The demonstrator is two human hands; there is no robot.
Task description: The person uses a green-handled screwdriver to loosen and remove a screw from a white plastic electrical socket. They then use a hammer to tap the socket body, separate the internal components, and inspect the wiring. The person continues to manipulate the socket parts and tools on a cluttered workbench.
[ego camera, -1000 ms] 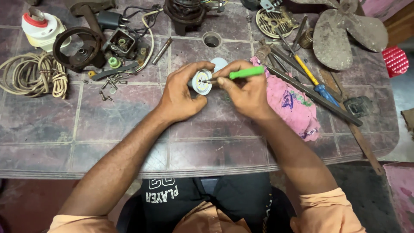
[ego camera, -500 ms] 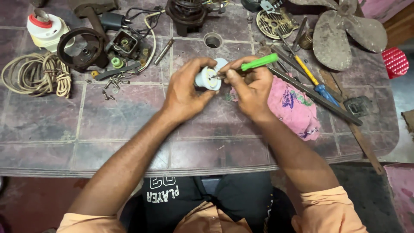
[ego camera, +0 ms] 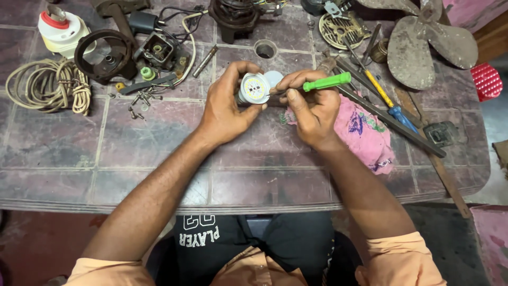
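My left hand (ego camera: 227, 106) grips a small round lamp body (ego camera: 254, 88), its open face with a yellowish LED disc turned up toward me. My right hand (ego camera: 312, 108) holds a green-handled screwdriver (ego camera: 325, 82), and the tip rests at the right edge of the LED disc. A white dome cover (ego camera: 273, 78) lies just behind the lamp body. Both hands hover over the middle of a worn tiled table (ego camera: 132, 159).
A pink cloth (ego camera: 365, 132) lies under my right hand. Long metal tools and a blue-and-yellow screwdriver (ego camera: 389, 103) lie to the right, by a rusty fan blade (ego camera: 423, 45). At left are a rope coil (ego camera: 45, 85), loose screws (ego camera: 140, 100), a black ring (ego camera: 103, 53) and a motor part (ego camera: 159, 50).
Both hands turned the lamp body so its LED face now points up. The screwdriver tip has stayed at the lamp's right edge while the handle levelled out.
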